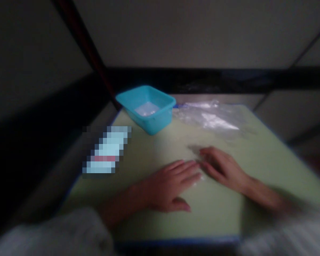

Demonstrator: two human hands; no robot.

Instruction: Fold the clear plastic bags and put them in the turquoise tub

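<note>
My left hand (173, 186) lies flat on the pale green tabletop (149, 224), fingers stretched out and thumb apart. Small shiny glints of something clear (202, 177) show at its fingertips; most of that is hidden, and its kind cannot be made out. Just to the right, my right hand (225, 169) rests with curled fingers, a gap showing between thumb and forefinger. Its fingertips are close to those of my left hand, and I see nothing held in it. A faint greyish patch by the right fingertips is too blurred to name.
A turquoise plastic basin (160, 121) with something whitish inside stands at the back left. Crumpled clear plastic bags (216, 119) lie at the back right. On the left edge is a blurred-out phone-like screen (108, 149). Blue trim edges the table, with a wall behind.
</note>
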